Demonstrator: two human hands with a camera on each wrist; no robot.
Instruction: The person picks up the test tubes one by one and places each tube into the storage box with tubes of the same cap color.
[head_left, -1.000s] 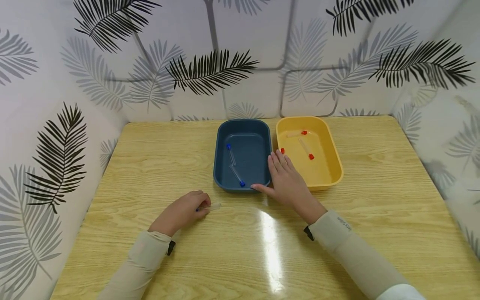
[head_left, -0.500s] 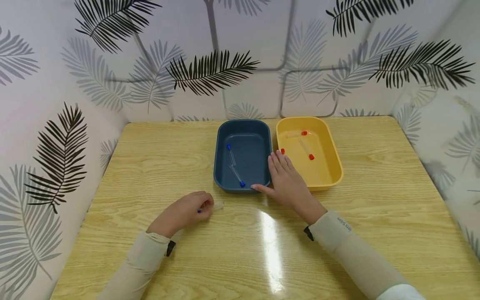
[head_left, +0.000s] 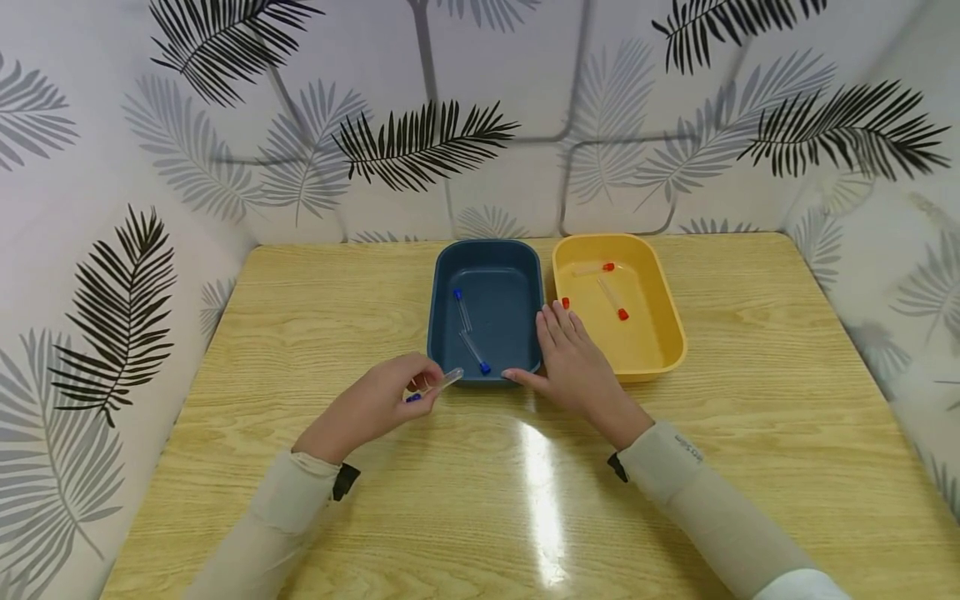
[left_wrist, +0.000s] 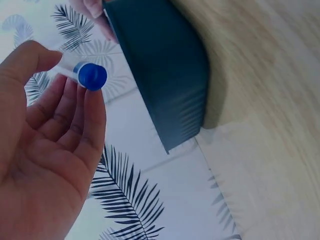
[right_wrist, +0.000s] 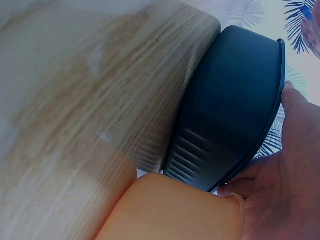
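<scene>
My left hand [head_left: 382,400] pinches a clear test tube [head_left: 452,377] with a blue cap between thumb and fingers, just off the front left corner of the dark blue bin [head_left: 487,250]. In the left wrist view its blue cap [left_wrist: 93,76] faces the camera. Inside that bin lie two more blue-capped tubes [head_left: 472,350]. My right hand [head_left: 577,367] rests with straight fingers on the blue bin's right rim, thumb at its front edge; the right wrist view has the thumb [right_wrist: 295,100] touching the rim. No thing is held in this hand.
Directly right of the blue bin stands a yellow bin [head_left: 660,333] holding red-capped tubes [head_left: 613,298]; my right hand partly covers its near left side. Both bins sit on a wood-grain table [head_left: 315,317], in front of a leaf-patterned wall covering [head_left: 525,183].
My left hand has lifted the blue-capped tube off the table and carried it forward and right, up to the blue bin's front left corner. The right hand stays in place.
</scene>
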